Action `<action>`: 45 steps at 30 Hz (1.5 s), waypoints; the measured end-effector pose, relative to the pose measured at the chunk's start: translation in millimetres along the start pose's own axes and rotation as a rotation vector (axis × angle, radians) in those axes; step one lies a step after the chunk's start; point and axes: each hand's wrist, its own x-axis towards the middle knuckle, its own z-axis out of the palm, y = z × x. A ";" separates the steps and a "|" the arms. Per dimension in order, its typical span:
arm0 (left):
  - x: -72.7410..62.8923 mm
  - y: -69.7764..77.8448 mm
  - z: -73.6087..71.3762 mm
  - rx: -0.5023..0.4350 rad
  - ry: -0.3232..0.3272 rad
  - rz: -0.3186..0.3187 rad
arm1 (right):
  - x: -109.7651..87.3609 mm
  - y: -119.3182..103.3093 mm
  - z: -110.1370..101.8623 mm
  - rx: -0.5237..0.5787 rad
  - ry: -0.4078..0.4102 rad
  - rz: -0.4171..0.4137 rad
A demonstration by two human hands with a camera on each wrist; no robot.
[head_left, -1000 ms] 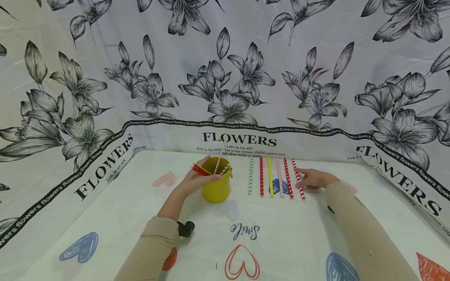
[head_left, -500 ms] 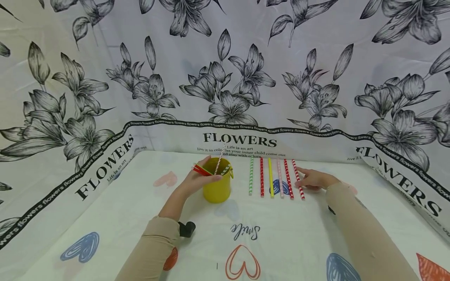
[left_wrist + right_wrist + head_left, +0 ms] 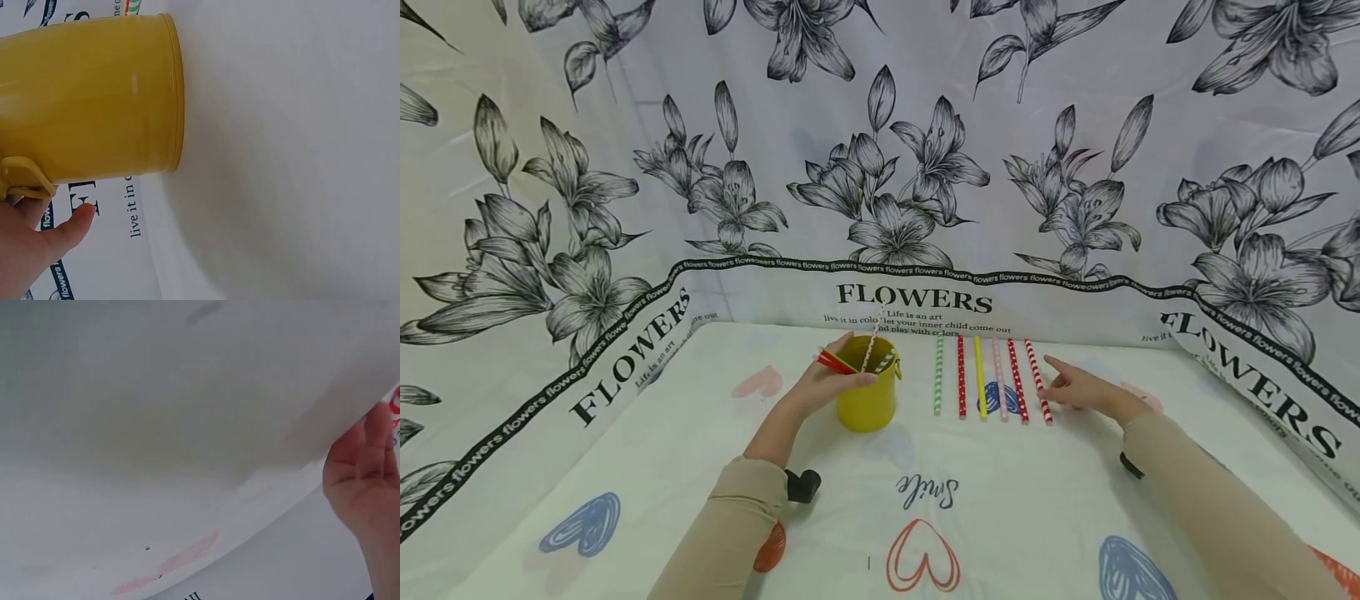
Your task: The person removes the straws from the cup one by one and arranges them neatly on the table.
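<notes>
In the head view a yellow bucket [image 3: 865, 408] stands left of centre with several paper straws leaning in it, including a pale dotted straw [image 3: 870, 348]. My left hand [image 3: 812, 392] holds the bucket's left side, thumb along the near rim; its other fingers are partly hidden. To the right lies a row of straws: green-striped [image 3: 937, 375], red dotted [image 3: 961, 377], yellow [image 3: 981, 379], pink [image 3: 999, 379], another red dotted, and red-striped [image 3: 1037, 382]. My right hand [image 3: 1078, 390] is at the red-striped straw, index finger extended and thumb tip right at its lower part.
A white cloth printed with hearts covers the table [image 3: 820, 533]. Behind it rises a flower-printed curtain [image 3: 925, 225], also at both sides. A black wrist camera [image 3: 803, 486] sits by the left cuff. The bucket's small side handle [image 3: 28, 178] shows in the left wrist view.
My right hand has drawn slightly right from the red-striped straw and its index finger has lifted away. My left hand keeps its place at the bucket. The head view has shifted a little.
</notes>
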 end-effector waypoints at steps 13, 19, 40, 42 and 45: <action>0.5 -3.2 -0.5 0.005 0.000 0.018 | -24.7 -43.3 23.7 -0.096 0.118 -0.182; -0.2 -1.5 -0.5 0.008 -0.009 0.026 | -33.6 -69.8 36.7 -0.061 0.140 -0.270; 0.0 0.5 -1.2 -0.020 -0.018 0.020 | -9.1 -153.8 87.4 0.130 0.054 -0.582; 0.4 0.3 -1.1 -0.020 -0.018 0.021 | -5.3 -160.9 92.7 0.164 0.058 -0.559; -0.7 1.2 -1.3 -0.018 -0.017 0.017 | 0.1 -170.5 99.1 0.218 0.081 -0.512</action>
